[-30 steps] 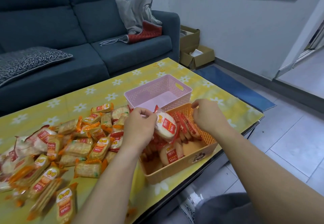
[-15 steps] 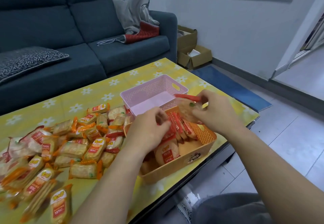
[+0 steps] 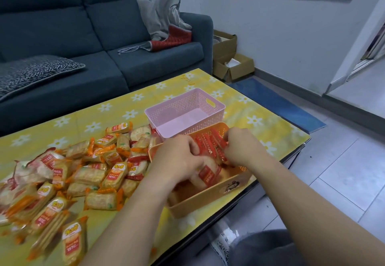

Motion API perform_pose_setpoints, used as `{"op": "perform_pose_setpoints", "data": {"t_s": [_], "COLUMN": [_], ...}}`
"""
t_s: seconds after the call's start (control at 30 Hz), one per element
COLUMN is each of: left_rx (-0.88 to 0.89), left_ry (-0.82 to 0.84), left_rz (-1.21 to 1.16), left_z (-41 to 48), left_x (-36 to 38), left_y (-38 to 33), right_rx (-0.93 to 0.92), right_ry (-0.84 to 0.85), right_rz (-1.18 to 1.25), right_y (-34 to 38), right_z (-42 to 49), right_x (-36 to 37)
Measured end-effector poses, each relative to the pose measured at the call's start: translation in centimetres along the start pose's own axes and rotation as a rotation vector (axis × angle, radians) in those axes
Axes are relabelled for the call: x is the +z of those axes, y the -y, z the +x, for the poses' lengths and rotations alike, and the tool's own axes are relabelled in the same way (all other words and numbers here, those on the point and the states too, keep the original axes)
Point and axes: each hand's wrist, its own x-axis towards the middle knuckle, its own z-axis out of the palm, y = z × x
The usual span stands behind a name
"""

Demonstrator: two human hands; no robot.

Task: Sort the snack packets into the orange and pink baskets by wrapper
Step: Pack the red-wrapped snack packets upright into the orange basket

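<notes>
An orange basket [image 3: 210,198] stands at the table's near edge with several red-wrapped packets [image 3: 208,145] standing in a row inside. Both my hands are in it. My right hand [image 3: 242,148] pinches the row of red packets at its right end. My left hand [image 3: 179,159] curls over the packets at the left of the row, fingers bent on a red packet [image 3: 205,174]. Behind it, the pink basket [image 3: 210,103] holds no packets that I can see. A heap of orange and red packets [image 3: 79,174] covers the table's left side.
The table [image 3: 260,124] has a yellow cloth with white flowers; its right edge drops to a tiled floor. A dark blue sofa [image 3: 83,36] with cushions stands behind. Cardboard boxes [image 3: 229,66] and a blue mat [image 3: 277,101] lie on the floor to the right.
My right hand carried a red packet down from above the orange basket into the row. My left hand moved in beside it, onto the packets in the basket.
</notes>
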Motion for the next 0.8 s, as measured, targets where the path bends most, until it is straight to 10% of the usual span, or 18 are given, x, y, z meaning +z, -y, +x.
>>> {"op": "perform_pose_setpoints", "data": {"t_s": [0.63, 0.8], "left_rx": [-0.134, -0.199], "left_ry": [-0.286, -0.176], "left_rz": [-0.387, -0.514], "left_z": [-0.5, -1.9], "left_x": [-2.9, -4.2], "left_y": [3.4, 4.1], "right_rx": [0.117, -0.028], "right_ry": [0.321, 0.039], "right_rz": [0.311, 0.081], "right_y": [0.9, 2.7], "right_z": [0.0, -1.9], "right_x": [-0.1, -2.6]}}
